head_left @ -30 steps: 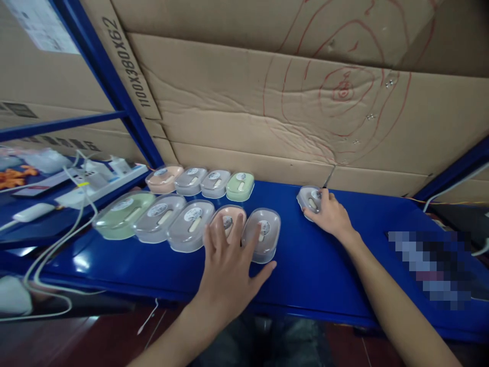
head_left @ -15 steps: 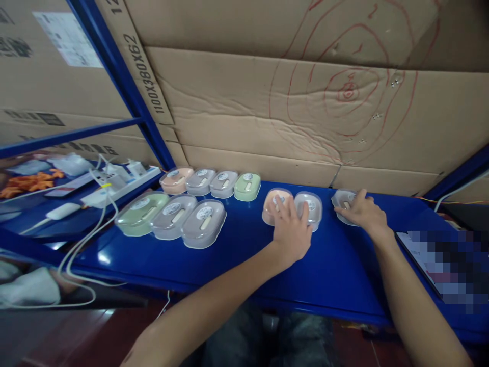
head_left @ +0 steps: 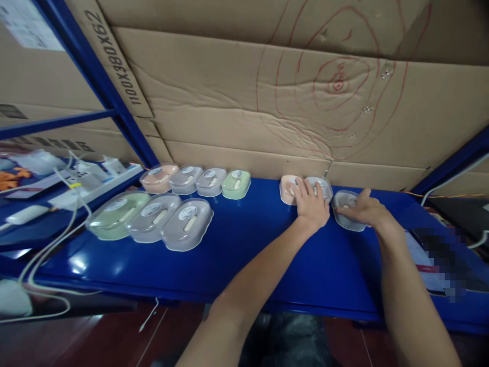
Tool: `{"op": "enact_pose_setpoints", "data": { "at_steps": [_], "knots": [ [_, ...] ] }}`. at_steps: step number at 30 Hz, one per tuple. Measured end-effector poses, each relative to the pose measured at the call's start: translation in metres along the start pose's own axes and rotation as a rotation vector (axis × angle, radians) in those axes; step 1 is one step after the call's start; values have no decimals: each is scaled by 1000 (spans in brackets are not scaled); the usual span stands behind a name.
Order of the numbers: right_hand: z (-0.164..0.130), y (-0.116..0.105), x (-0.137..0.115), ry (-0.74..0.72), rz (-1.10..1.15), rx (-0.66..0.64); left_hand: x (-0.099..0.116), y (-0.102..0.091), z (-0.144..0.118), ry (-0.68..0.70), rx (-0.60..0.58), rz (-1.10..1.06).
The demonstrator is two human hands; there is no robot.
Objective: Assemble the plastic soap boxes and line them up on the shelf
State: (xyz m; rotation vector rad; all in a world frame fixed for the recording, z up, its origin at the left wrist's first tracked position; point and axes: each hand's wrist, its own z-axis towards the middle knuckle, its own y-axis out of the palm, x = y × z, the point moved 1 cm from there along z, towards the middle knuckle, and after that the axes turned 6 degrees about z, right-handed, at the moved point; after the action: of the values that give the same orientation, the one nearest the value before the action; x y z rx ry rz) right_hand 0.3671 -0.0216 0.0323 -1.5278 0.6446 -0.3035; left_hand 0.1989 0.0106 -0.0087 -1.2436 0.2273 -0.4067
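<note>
My left hand (head_left: 314, 204) lies with its fingers spread over a peach plastic box (head_left: 287, 193) and touches the grey plastic box (head_left: 324, 186) beside it. Just to the right, my right hand (head_left: 369, 210) reaches across another grey plastic box (head_left: 349, 223), with its fingers over the lid and its thumb raised at the far side. Each box has a clear domed lid, a round sticker and a cream tab. The fingers hide part of these lids.
At the left stand a peach box (head_left: 157, 179), a green box (head_left: 236, 184) and several grey ones in two rows on the blue table (head_left: 248, 255). A device with a screen (head_left: 424, 250) lies at the right. White cables (head_left: 57, 242) hang at the left edge; cardboard (head_left: 229, 92) stands behind.
My left hand has moved right and back, with the peach box and its grey neighbour shifted the same way. The box under my right hand has come slightly nearer. The camera view has shifted.
</note>
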Motion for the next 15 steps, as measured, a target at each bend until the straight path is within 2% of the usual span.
{"op": "enact_pose_setpoints", "data": {
  "at_steps": [4, 8, 12, 15],
  "knots": [
    [0, -1, 2, -22, 18, -35, 1, 0, -2, 34, 75, -42],
    [-1, -8, 7, -47, -1, -61, -15, -10, -7, 92, 128, -68],
    [-10, -14, 16, -203, 68, -137, -33, -12, -12, 87, 74, -46],
    [-41, -6, 19, -394, 106, -174, -36, -6, -12, 131, 28, -3]
  ]
}}
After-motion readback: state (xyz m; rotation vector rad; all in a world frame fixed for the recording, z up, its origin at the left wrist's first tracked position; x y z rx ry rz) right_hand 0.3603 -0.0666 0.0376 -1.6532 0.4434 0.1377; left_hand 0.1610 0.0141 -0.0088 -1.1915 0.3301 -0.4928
